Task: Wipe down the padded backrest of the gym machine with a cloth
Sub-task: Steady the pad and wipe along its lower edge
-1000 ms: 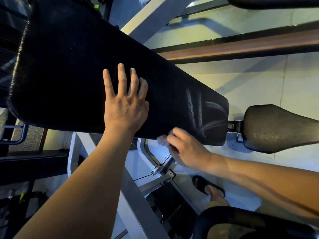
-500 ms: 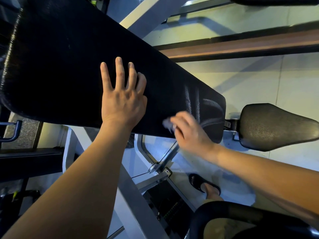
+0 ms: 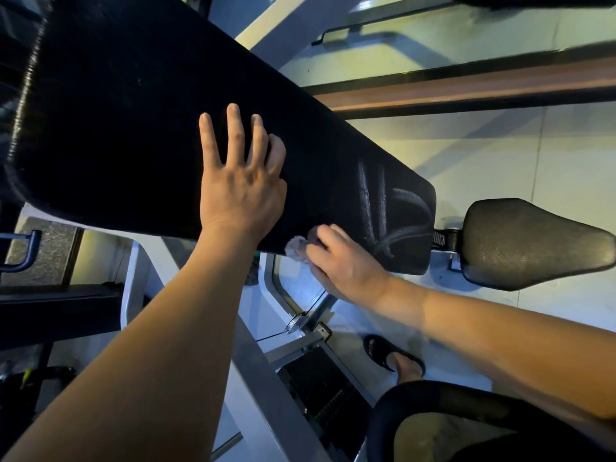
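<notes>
Long black padded backrest [image 3: 133, 128] runs diagonally from upper left down to lower right and fills most of the view. Left hand [image 3: 240, 188] lies flat on the pad near its middle, palm down, fingers [image 3: 233, 135] straight and spread apart, holding nothing. Right hand [image 3: 343, 261] sits at the lower edge of the backrest, to the right of the left wrist, with its fingers curled down over a small pale cloth [image 3: 296, 246], clamped on it and pressing it against the pad edge. Only a bunched bit of the cloth sticks out at the left of the knuckles; the rest is hidden under the hand. Pale wet streaks [image 3: 383, 208] show on the pad's lower right end, just right of the right hand, some straight and some curved. Separate black seat pad [image 3: 533, 245] is beyond the backrest's right end, close but apart, with a small bracket between them. White metal frame [image 3: 253, 378] of the machine passes under the backrest and between the two forearms. A foot in a dark sandal [image 3: 393, 356] stands on the pale tiled floor [image 3: 500, 155] below the right forearm. Curved black padded bar [image 3: 433, 405] crosses the bottom right corner. Brown rail [image 3: 466, 91] with dark edges runs across the upper right. Both forearms are bare.
</notes>
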